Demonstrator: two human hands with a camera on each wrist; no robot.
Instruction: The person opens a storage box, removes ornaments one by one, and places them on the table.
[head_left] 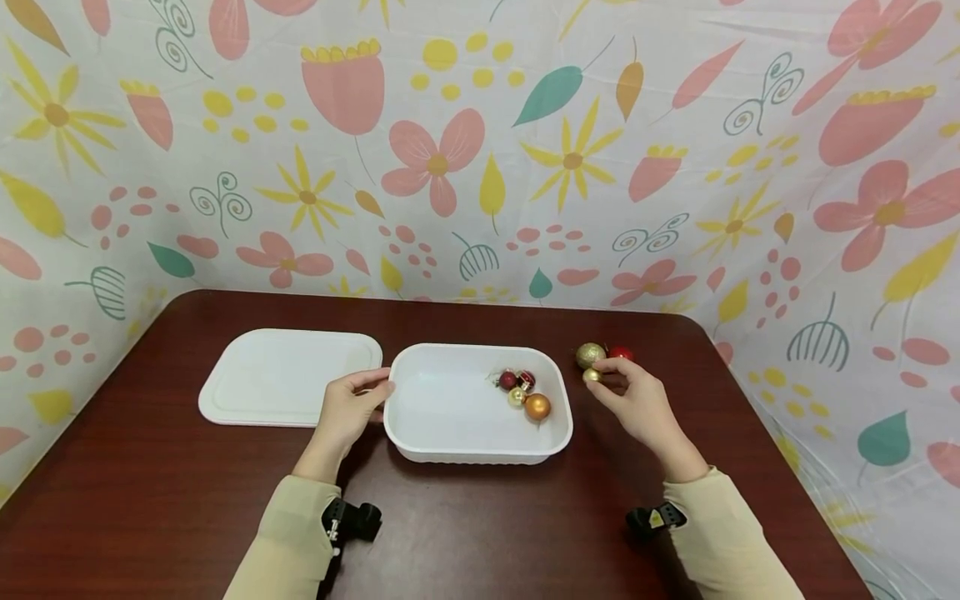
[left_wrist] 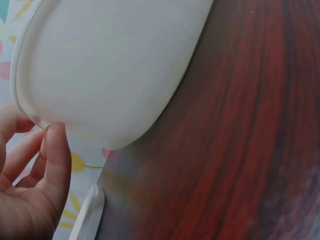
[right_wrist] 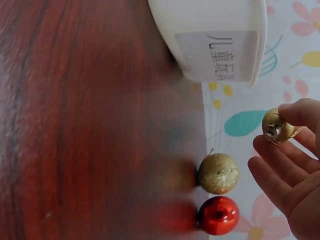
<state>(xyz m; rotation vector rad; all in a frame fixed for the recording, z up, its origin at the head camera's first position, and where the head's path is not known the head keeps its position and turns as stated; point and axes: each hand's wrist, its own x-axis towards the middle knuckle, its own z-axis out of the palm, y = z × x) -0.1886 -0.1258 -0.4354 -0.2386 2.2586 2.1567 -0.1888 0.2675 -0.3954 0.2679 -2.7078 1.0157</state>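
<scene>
A white plastic tub [head_left: 450,408] stands mid-table with several small baubles [head_left: 525,392] in its right end, red, gold and orange. My left hand [head_left: 348,408] touches the tub's left rim [left_wrist: 35,120] with thumb and fingertips. My right hand [head_left: 633,400] pinches a small gold bauble [head_left: 592,375] [right_wrist: 277,127] between thumb and fingers, just right of the tub. Behind it on the table sit a glittery gold bauble [head_left: 590,355] [right_wrist: 218,173] and a shiny red bauble [head_left: 620,353] [right_wrist: 219,215].
A flat white lid [head_left: 288,375] lies left of the tub; its edge [left_wrist: 87,212] shows in the left wrist view. The dark wooden table [head_left: 480,517] is walled by a flowered cloth [head_left: 480,150] at the back and sides.
</scene>
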